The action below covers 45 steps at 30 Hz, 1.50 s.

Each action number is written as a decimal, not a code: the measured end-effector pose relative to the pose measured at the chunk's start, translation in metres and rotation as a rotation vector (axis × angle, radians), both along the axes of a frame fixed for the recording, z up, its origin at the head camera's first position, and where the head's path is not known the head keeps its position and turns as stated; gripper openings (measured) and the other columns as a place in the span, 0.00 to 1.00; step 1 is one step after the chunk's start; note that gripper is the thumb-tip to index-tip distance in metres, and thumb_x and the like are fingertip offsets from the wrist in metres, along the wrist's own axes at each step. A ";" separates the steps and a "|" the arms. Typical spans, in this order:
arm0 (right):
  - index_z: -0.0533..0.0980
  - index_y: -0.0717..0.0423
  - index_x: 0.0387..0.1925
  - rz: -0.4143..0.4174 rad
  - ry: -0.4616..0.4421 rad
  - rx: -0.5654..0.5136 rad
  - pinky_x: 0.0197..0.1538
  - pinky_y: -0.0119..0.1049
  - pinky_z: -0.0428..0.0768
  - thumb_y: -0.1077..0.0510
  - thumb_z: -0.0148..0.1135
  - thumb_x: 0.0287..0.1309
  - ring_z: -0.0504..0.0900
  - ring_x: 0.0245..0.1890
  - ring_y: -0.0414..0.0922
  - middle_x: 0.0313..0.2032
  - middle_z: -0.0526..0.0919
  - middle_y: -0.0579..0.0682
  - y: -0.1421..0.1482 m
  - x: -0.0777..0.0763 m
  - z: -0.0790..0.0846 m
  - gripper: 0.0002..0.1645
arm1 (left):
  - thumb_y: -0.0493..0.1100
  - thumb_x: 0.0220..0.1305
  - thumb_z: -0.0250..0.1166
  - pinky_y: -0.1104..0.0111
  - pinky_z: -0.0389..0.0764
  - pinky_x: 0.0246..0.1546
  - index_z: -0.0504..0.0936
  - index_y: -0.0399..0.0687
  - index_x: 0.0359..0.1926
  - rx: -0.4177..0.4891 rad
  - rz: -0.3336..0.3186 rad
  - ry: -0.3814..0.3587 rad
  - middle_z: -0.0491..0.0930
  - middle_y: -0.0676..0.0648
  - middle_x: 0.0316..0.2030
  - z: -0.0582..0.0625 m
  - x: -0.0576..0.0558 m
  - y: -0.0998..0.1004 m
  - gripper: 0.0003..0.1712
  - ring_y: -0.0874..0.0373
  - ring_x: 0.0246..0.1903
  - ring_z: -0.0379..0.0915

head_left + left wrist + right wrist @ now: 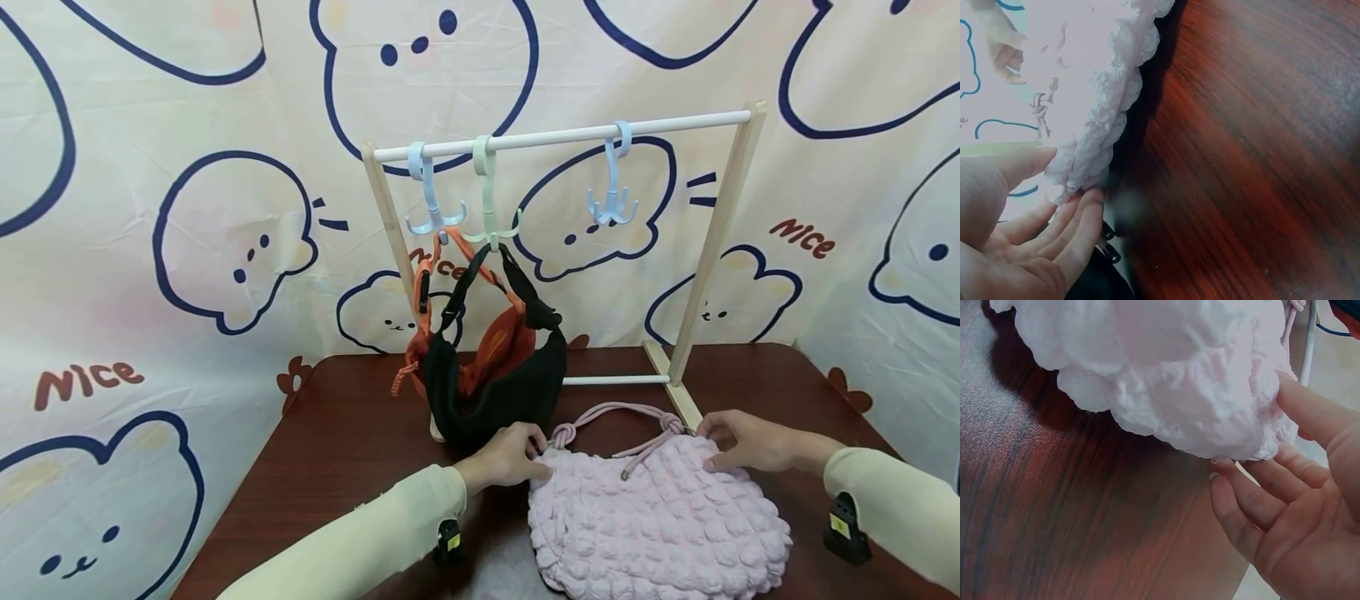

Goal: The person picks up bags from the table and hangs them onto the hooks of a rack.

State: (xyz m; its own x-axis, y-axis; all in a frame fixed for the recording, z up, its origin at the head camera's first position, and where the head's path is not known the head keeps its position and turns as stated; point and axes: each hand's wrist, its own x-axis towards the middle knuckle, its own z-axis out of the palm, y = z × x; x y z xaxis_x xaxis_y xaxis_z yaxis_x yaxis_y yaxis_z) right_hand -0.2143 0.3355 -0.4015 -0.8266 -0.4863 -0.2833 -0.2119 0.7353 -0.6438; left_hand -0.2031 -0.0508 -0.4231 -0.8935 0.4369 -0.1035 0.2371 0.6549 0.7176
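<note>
A pale pink quilted handbag (652, 517) with a knotted cord handle (622, 408) is at the front of the table. My left hand (506, 457) pinches its upper left corner between thumb and fingers; the left wrist view shows the puffy fabric (1088, 144) between them. At the upper right corner, my right hand (753, 442) pinches the bag, with the thumb on the near face and the fingers behind. The handle flops back over the table beyond the bag's top edge. A black bag (495, 400) hangs just beyond my left hand.
A rack with a white bar (555, 140) and wooden posts (712, 242) stands behind. The black bag and an orange bag (495, 342) hang from a green hook (489, 192) and a blue hook (429, 192) at its left. Another blue hook (613, 183) hangs bare toward the right.
</note>
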 end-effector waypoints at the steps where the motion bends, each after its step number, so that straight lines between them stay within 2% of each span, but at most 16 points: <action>1: 0.73 0.63 0.48 -0.001 -0.001 0.003 0.49 0.49 0.81 0.55 0.71 0.60 0.81 0.52 0.54 0.48 0.83 0.54 0.000 0.000 0.000 0.22 | 0.38 0.53 0.76 0.70 0.75 0.33 0.79 0.43 0.38 -0.003 -0.002 -0.003 0.81 0.48 0.30 0.000 0.000 0.000 0.14 0.61 0.32 0.73; 6: 0.74 0.62 0.47 0.006 0.001 0.006 0.46 0.44 0.81 0.52 0.67 0.65 0.80 0.47 0.49 0.45 0.83 0.52 -0.001 0.002 0.001 0.19 | 0.41 0.55 0.75 0.71 0.74 0.32 0.80 0.44 0.38 -0.011 -0.008 -0.003 0.81 0.49 0.31 0.001 0.000 0.001 0.13 0.63 0.31 0.72; 11: 0.78 0.59 0.43 0.010 0.056 0.032 0.40 0.35 0.75 0.50 0.64 0.67 0.75 0.39 0.40 0.39 0.80 0.48 -0.003 0.003 0.001 0.15 | 0.44 0.61 0.71 0.73 0.70 0.26 0.81 0.44 0.33 0.011 0.006 0.013 0.77 0.52 0.26 0.002 0.000 0.003 0.09 0.64 0.24 0.69; 15: 0.79 0.56 0.40 -0.014 0.076 0.067 0.35 0.32 0.70 0.49 0.64 0.66 0.72 0.34 0.37 0.35 0.76 0.46 -0.005 0.000 -0.001 0.13 | 0.44 0.64 0.68 0.73 0.68 0.24 0.81 0.46 0.31 0.008 0.022 0.052 0.75 0.53 0.25 0.002 -0.002 0.007 0.07 0.64 0.22 0.67; 18: 0.78 0.56 0.39 -0.023 0.076 0.067 0.32 0.32 0.70 0.50 0.65 0.66 0.72 0.32 0.38 0.33 0.75 0.46 -0.005 -0.005 -0.003 0.13 | 0.43 0.64 0.67 0.73 0.70 0.27 0.81 0.46 0.34 -0.003 0.018 0.096 0.76 0.53 0.27 0.002 -0.004 0.012 0.05 0.64 0.25 0.68; 20: 0.78 0.57 0.41 -0.029 0.093 0.080 0.35 0.34 0.74 0.49 0.65 0.65 0.75 0.35 0.40 0.35 0.77 0.48 -0.005 -0.009 -0.002 0.15 | 0.43 0.65 0.66 0.73 0.72 0.30 0.81 0.46 0.37 -0.016 0.011 0.116 0.78 0.52 0.31 0.002 -0.006 0.015 0.06 0.65 0.29 0.69; 23: 0.75 0.63 0.50 -0.031 0.115 0.086 0.42 0.43 0.81 0.50 0.66 0.65 0.80 0.43 0.49 0.43 0.82 0.56 -0.004 -0.015 -0.002 0.22 | 0.44 0.64 0.67 0.72 0.73 0.35 0.81 0.44 0.41 -0.041 0.005 0.138 0.80 0.49 0.35 0.003 -0.007 0.020 0.09 0.64 0.33 0.70; 26: 0.71 0.69 0.59 -0.035 0.120 0.100 0.49 0.54 0.83 0.50 0.67 0.64 0.81 0.52 0.58 0.52 0.81 0.65 -0.004 -0.019 0.000 0.32 | 0.46 0.64 0.68 0.71 0.72 0.37 0.80 0.45 0.45 -0.078 0.011 0.148 0.80 0.48 0.37 0.002 -0.009 0.024 0.13 0.63 0.35 0.69; 28: 0.68 0.71 0.62 -0.031 0.111 0.105 0.50 0.55 0.83 0.50 0.67 0.63 0.81 0.53 0.61 0.54 0.80 0.68 -0.006 -0.022 0.000 0.36 | 0.47 0.63 0.68 0.71 0.72 0.37 0.79 0.45 0.48 -0.101 0.018 0.153 0.79 0.49 0.38 0.001 -0.010 0.025 0.15 0.63 0.36 0.69; 33: 0.67 0.73 0.64 -0.035 0.093 0.124 0.49 0.54 0.83 0.51 0.68 0.61 0.81 0.51 0.59 0.53 0.79 0.70 -0.010 -0.027 0.001 0.39 | 0.49 0.65 0.68 0.69 0.73 0.40 0.78 0.46 0.54 -0.159 0.030 0.148 0.78 0.50 0.39 0.000 -0.013 0.029 0.21 0.61 0.39 0.70; 37: 0.67 0.74 0.65 -0.030 0.086 0.127 0.47 0.51 0.83 0.54 0.68 0.62 0.81 0.48 0.55 0.53 0.80 0.70 -0.012 -0.031 0.000 0.39 | 0.49 0.66 0.66 0.64 0.78 0.50 0.78 0.42 0.61 -0.204 0.022 0.153 0.83 0.46 0.51 0.000 -0.014 0.033 0.26 0.58 0.48 0.77; 40: 0.67 0.74 0.65 -0.028 0.075 0.118 0.46 0.48 0.82 0.55 0.67 0.62 0.80 0.46 0.52 0.52 0.81 0.68 -0.014 -0.033 0.000 0.37 | 0.48 0.66 0.65 0.62 0.79 0.54 0.78 0.40 0.64 -0.228 0.012 0.150 0.82 0.44 0.58 -0.001 -0.015 0.036 0.29 0.56 0.53 0.79; 42: 0.68 0.74 0.65 -0.009 0.078 0.104 0.44 0.47 0.82 0.56 0.66 0.63 0.80 0.45 0.51 0.51 0.82 0.67 -0.016 -0.034 0.000 0.35 | 0.48 0.66 0.65 0.62 0.80 0.54 0.77 0.39 0.65 -0.236 0.007 0.145 0.82 0.44 0.60 -0.002 -0.016 0.037 0.29 0.57 0.53 0.80; 45: 0.70 0.73 0.64 0.020 0.084 0.084 0.45 0.48 0.82 0.58 0.64 0.64 0.81 0.45 0.52 0.51 0.83 0.66 -0.018 -0.034 -0.001 0.32 | 0.47 0.67 0.64 0.65 0.79 0.48 0.77 0.41 0.64 -0.234 0.003 0.142 0.83 0.45 0.57 -0.002 -0.016 0.037 0.27 0.59 0.47 0.80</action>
State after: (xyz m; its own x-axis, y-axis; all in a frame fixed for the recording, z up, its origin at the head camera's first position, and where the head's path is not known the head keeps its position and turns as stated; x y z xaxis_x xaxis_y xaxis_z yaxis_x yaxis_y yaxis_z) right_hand -0.2482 0.3174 -0.4027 -0.8392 -0.4808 -0.2541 -0.2777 0.7806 -0.5599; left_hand -0.2194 -0.0139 -0.4254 -0.9075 0.4133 -0.0750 0.3223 0.7996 0.5067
